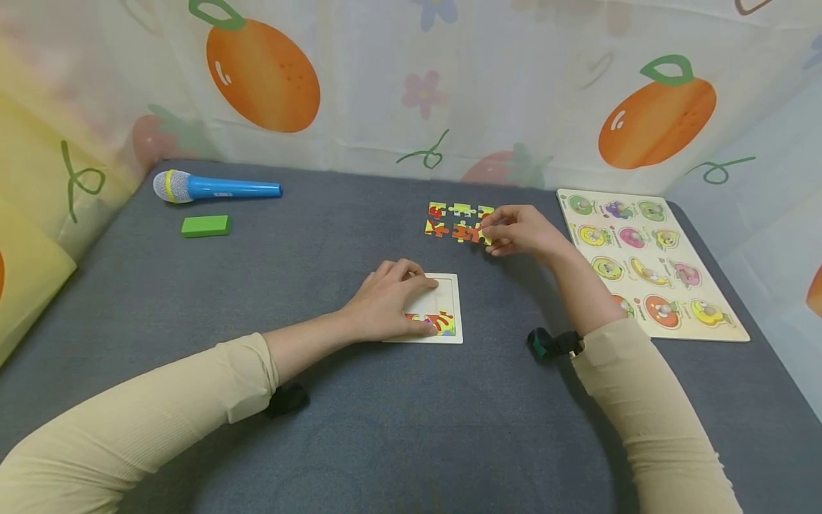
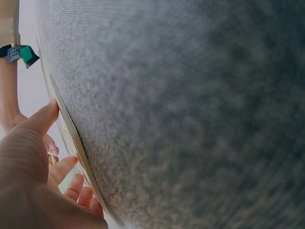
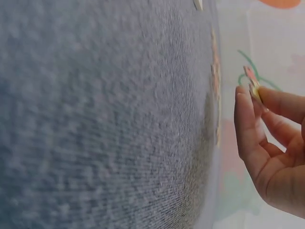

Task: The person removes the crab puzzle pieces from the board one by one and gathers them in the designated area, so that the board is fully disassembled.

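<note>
Right hand [image 1: 523, 228]: its grip pinches a thin red-and-yellow jigsaw piece [image 3: 254, 86] between thumb and fingertips, raised off the dark grey cloth-covered surface [image 1: 334, 250].
Left hand [image 1: 392, 303]: fingers spread loosely over a pale flat wooden puzzle frame [image 1: 459, 307], thumb along its six-o'clock side.
Piece's place: outside the frame, between one and two o'clock of it, at the four-o'clock end of the colourful loose jigsaw pieces [image 1: 462, 210].
Slip risk: only fingertips hold the piece, so a weak pinch could drop it among its neighbours.
Nudge risk: low fingers could drag nearby loose pieces out of place.
Frame risk: uneven left-hand pressure could slide the frame or unsettle the colourful fitted pieces [image 1: 444, 323] along its six-o'clock side.
Piece's axis: in the right wrist view, its visible length slants from eleven to five o'clock, nearly edge-on.
Piece's facing: fingers cover much of it, so the printed side's direction is hard to tell.
</note>
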Demonstrator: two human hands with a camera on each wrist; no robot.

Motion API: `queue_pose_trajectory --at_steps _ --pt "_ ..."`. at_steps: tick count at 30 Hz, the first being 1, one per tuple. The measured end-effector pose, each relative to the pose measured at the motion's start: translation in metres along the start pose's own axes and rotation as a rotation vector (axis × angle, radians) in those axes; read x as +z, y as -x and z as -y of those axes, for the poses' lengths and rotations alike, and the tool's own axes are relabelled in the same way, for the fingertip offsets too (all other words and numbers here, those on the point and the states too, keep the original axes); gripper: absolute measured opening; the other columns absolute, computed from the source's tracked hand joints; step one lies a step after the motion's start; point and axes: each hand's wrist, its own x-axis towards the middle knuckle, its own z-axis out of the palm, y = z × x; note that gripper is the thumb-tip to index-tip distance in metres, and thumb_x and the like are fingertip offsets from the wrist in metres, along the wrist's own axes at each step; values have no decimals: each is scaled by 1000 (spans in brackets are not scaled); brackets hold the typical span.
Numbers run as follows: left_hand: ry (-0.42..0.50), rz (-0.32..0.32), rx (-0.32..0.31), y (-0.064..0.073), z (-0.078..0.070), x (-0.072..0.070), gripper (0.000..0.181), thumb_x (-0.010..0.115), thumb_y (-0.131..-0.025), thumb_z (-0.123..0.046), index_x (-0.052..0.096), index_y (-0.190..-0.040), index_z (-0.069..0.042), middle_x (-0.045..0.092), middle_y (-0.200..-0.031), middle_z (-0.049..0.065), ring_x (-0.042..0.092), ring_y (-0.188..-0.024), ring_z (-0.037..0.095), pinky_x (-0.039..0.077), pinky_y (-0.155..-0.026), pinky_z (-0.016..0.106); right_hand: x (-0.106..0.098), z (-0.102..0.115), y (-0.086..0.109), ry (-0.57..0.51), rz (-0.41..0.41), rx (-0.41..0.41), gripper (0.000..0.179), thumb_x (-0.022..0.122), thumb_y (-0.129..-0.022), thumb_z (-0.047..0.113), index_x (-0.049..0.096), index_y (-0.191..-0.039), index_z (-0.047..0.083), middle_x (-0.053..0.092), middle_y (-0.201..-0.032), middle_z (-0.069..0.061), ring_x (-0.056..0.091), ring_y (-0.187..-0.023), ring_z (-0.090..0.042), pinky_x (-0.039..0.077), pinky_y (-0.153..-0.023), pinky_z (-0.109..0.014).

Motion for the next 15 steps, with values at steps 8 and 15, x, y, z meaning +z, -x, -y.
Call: queue_pose_trajectory --at_steps 8,15 --pt "1 2 -1 0 0 0 66 78 -79 -47 58 -138 -24 49 -137 3 42 -124 28 39 -100 48 -10 -10 -9 -23 -79 39 33 58 -99 13 57 -126 -5 59 -91 1 65 -71 -6 57 -72 -23" --pt "-1 5 -2 0 0 -1 66 78 -79 -47 58 -138 -24 49 -137 3 42 -123 28 39 -100 48 -14 -17 -12 9 -89 32 38 55 -99 7 54 -134 -7 57 -91 -2 65 -70 -3 56 -70 -19"
